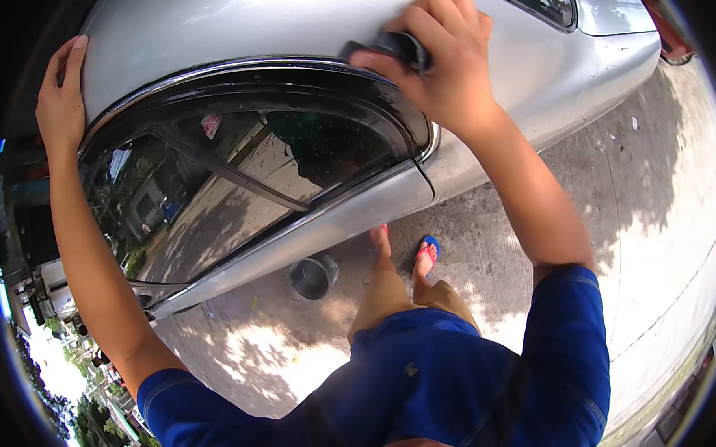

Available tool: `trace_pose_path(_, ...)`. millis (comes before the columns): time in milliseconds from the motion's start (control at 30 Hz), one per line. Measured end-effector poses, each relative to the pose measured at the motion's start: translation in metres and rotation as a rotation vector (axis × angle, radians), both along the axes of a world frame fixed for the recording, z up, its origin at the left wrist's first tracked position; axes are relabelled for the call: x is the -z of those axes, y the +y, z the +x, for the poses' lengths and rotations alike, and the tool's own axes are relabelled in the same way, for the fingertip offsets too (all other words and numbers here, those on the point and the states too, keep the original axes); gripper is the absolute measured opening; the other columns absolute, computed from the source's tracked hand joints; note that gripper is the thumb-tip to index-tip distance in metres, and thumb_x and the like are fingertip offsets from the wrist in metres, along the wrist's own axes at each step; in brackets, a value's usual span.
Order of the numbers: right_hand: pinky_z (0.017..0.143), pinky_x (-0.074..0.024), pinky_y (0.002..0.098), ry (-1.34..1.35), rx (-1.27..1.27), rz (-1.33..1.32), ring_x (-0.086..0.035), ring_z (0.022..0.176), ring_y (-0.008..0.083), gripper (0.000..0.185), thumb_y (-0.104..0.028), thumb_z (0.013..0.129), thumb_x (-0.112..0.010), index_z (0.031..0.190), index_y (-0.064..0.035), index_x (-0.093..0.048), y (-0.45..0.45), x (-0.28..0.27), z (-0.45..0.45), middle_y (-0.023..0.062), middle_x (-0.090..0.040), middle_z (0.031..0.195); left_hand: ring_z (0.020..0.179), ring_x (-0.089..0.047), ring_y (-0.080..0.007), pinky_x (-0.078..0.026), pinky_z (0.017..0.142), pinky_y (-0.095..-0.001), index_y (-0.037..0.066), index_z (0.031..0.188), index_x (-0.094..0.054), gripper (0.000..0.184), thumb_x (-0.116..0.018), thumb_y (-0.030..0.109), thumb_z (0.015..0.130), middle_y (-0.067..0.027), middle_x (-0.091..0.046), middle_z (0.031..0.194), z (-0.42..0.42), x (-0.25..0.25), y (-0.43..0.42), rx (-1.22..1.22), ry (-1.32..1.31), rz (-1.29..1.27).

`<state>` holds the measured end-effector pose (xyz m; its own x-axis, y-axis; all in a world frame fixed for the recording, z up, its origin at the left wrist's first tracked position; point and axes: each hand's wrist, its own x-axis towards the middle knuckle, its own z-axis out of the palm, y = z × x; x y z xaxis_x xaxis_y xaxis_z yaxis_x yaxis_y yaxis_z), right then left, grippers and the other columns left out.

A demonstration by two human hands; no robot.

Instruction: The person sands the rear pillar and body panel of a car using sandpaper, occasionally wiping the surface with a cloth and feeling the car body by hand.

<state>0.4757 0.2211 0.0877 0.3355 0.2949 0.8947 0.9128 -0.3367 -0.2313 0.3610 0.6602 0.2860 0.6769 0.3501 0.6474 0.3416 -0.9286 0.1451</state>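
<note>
nearest: blue t-shirt (pixel 415 383) of the wearer, both bare arms reaching forward to a silver car (pixel 247 22).

left hand (pixel 61 107): at the far left edge of the roof, fingers extended against the silver panel, a dark gap showing between them; they are not clamped on anything seen.

right hand (pixel 446 57): over the roof just above the chrome trim (pixel 245 60) of the door frame. fingers curled and clamped on a dark pad (pixel 400 48), thumb along its lower side. pad is at the roof surface, near the corner of the side window; cloth or sponge, cannot tell. its far side is hidden by the fingers.

below the roof: side window (pixel 241 180), dark glass split by a slanting black bar, reflecting pavement and greenery. a small red and white patch shows in the glass; sticker or reflection, cannot tell.

lower down: khaki shorts (pixel 387 295); one foot in a blue flip-flop (pixel 430 243) with red straps, the other partly covered by the car. dark bucket (pixel 313 275) on the concrete pavement (pixel 571 207), beside the car, left of the legs.

farthest: red-orange vehicle (pixel 672 29), upper right, part of a wheel visible; trees (pixel 99 423), lower left.
</note>
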Motion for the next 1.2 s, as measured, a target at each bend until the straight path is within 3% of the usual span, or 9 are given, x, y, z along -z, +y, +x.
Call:
trace_pose_path(133, 0.085, -0.0345, 0.0414, 0.161, 0.162, 0.028, -0.056, 0.092, 0.0222, 0.031, -0.04, 0.075, -0.093, 0.086, -0.0196, -0.072, -0.065, 0.067, -0.009, -0.0061, -0.062, 0.086, 0.128, -0.067, -0.0264, -0.045, 0.114, -0.0368, 0.019, 0.137, -0.075, 0.059, -0.065, 0.063, 0.099, -0.0102, -0.074, 0.135, 0.003, -0.004, -0.001, -0.016, 0.016, -0.008)
trace_pose_path(300, 0.09, -0.0395, 0.045, 0.006, -0.069, 0.037, -0.054, 0.099, 0.0324, 0.023, -0.02, 0.085, -0.081, 0.091, -0.0101, -0.062, 0.051, -0.057, -0.009, 0.0088, -0.057, 0.097, 0.128, -0.067, -0.0251, -0.043, 0.115, -0.0356, 0.019, 0.138, -0.074, 0.058, -0.064, 0.062, 0.1, -0.0081, -0.074, 0.135, -0.001, -0.002, 0.002, -0.015, 0.003, -0.022)
trace_pose_path(367, 0.087, -0.0337, 0.0409, 0.021, 0.061, 0.053, -0.056, 0.094, 0.0223, 0.033, -0.041, 0.076, -0.093, 0.084, -0.0187, -0.07, 0.01, -0.01, -0.001, -0.0038, -0.064, 0.089, 0.129, -0.067, -0.0248, -0.043, 0.115, -0.0354, 0.02, 0.139, -0.074, 0.057, -0.063, 0.061, 0.101, -0.0072, -0.074, 0.135, -0.001, -0.001, 0.008, -0.026, 0.034, -0.001)
trace_pose_path(433, 0.088, -0.0346, 0.0367, 0.167, 0.198, 0.066, -0.058, 0.092, 0.0206, 0.033, -0.038, 0.073, -0.096, 0.083, -0.0177, -0.072, -0.072, 0.078, -0.004, -0.0049, -0.067, 0.083, 0.129, -0.067, -0.0248, -0.043, 0.115, -0.0355, 0.02, 0.139, -0.074, 0.056, -0.063, 0.061, 0.101, -0.0074, -0.074, 0.136, 0.003, -0.001, 0.014, -0.017, 0.016, 0.023)
trace_pose_path(533, 0.089, -0.0344, 0.0385, 0.158, 0.148, 0.111, -0.058, 0.093, 0.0205, 0.029, -0.032, 0.074, -0.095, 0.082, -0.0179, -0.07, -0.061, 0.079, -0.003, -0.0057, -0.066, 0.083, 0.128, -0.067, -0.0246, -0.044, 0.115, -0.0356, 0.02, 0.139, -0.074, 0.056, -0.063, 0.061, 0.101, -0.0076, -0.074, 0.135, 0.006, -0.006, 0.011, -0.001, 0.04, 0.029)
trace_pose_path(700, 0.089, -0.0388, 0.0469, 0.073, -0.079, -0.038, -0.054, 0.098, 0.0297, 0.022, -0.019, 0.086, -0.081, 0.09, -0.0099, -0.061, 0.032, -0.041, -0.01, 0.0067, -0.059, 0.097, 0.127, -0.068, -0.0256, -0.044, 0.114, -0.036, 0.019, 0.139, -0.074, 0.057, -0.062, 0.061, 0.101, -0.0093, -0.074, 0.135, 0.001, -0.005, 0.014, -0.004, 0.039, 0.025)
trace_pose_path(833, 0.087, -0.0335, 0.0372, 0.148, 0.152, 0.013, -0.059, 0.088, 0.0195, 0.031, -0.038, 0.073, -0.093, 0.075, -0.0193, -0.068, -0.081, 0.09, -0.003, -0.0086, -0.067, 0.084, 0.127, -0.068, -0.0252, -0.044, 0.114, -0.0359, 0.021, 0.139, -0.074, 0.057, -0.062, 0.062, 0.101, -0.0089, -0.074, 0.136, 0.004, -0.004, 0.022, 0.011, 0.043, 0.05)
trace_pose_path(1033, 0.087, -0.0355, 0.0386, -0.1, -0.097, 0.082, -0.061, 0.091, 0.0209, 0.031, -0.041, 0.078, -0.09, 0.083, -0.0189, -0.069, 0.064, -0.03, 0.014, -0.005, -0.065, 0.088, 0.127, -0.068, -0.026, -0.044, 0.114, -0.0366, 0.021, 0.139, -0.074, 0.057, -0.062, 0.062, 0.101, -0.009, -0.074, 0.135, 0.0, -0.004, 0.018, -0.021, 0.026, 0.069)
trace_pose_path(1200, 0.086, -0.0344, 0.0407, 0.073, 0.159, 0.085, -0.058, 0.09, 0.0227, 0.035, -0.039, 0.079, -0.092, 0.083, -0.0157, -0.066, -0.049, 0.057, 0.002, -0.0051, -0.066, 0.088, 0.137, -0.061, -0.0314, -0.041, 0.119, -0.0391, 0.016, 0.149, -0.066, 0.066, -0.06, 0.063, 0.103, -0.0172, -0.064, 0.149, 0.0, -0.001, 0.014, 0.028, -0.015, 0.145)
